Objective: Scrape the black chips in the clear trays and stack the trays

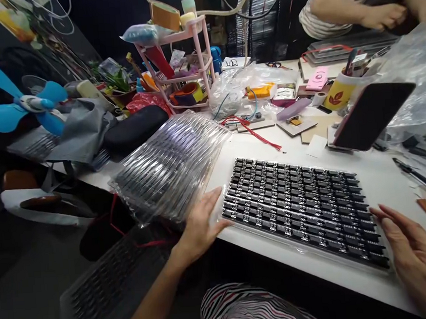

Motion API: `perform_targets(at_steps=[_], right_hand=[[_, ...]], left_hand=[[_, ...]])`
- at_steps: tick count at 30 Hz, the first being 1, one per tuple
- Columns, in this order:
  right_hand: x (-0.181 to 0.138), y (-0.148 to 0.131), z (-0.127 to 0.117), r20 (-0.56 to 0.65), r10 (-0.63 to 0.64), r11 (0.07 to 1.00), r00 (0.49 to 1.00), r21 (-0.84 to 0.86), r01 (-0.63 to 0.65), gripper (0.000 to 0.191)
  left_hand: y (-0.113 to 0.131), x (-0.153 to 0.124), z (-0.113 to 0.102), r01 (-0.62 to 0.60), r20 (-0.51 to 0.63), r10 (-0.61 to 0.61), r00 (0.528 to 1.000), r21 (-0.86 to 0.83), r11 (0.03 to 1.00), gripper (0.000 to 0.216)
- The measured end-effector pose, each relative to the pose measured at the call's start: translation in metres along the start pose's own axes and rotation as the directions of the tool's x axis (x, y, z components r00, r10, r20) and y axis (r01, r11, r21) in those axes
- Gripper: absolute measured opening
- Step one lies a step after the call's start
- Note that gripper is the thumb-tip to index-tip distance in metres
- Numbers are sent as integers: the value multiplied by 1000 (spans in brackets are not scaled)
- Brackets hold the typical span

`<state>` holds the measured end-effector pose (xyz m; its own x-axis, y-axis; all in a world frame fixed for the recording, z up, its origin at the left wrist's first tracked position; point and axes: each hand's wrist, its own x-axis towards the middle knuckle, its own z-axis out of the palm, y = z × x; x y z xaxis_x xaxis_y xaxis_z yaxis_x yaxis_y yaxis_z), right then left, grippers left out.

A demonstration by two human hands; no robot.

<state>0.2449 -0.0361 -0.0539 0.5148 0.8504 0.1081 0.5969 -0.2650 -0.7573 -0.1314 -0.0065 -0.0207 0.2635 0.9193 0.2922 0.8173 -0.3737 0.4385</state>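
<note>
Our left hand (199,223) is at the near left corner of a clear tray (295,245), thumb and fingers spread apart and closed on nothing. Our right hand (411,247) is at the tray's right edge, fingers loosely bent; we cannot tell whether it grips the rim. Between our hands, the tray lies flat on the white surface (386,181), filled with rows of small black boards (304,206). Just beyond our left hand we see ridged clear plastic (173,162); beyond our right, a tilted phone (375,114).
</note>
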Motion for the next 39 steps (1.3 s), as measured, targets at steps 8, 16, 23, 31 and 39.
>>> perform_targets(at_steps=[8, 16, 23, 31, 39], right_hand=[[8, 17, 2, 92, 16, 972, 996, -236, 6, 64], [4, -4, 5, 40, 87, 983, 995, -166, -79, 68], [-11, -9, 9, -105, -202, 967, 974, -181, 181, 50], [-58, -63, 59, 376, -807, 452, 455, -102, 886, 64], [-74, -66, 76, 356, -848, 410, 392, -25, 912, 51]], left_hand=[[-18, 16, 44, 51, 179, -50, 983, 1, 999, 107], [-10, 17, 37, 50, 292, -61, 954, 45, 998, 106], [-5, 40, 40, -62, 387, 16, 922, 107, 992, 104], [-2, 34, 37, -122, 351, 67, 934, 136, 983, 93], [17, -15, 31, -256, 337, 207, 919, 106, 961, 81]])
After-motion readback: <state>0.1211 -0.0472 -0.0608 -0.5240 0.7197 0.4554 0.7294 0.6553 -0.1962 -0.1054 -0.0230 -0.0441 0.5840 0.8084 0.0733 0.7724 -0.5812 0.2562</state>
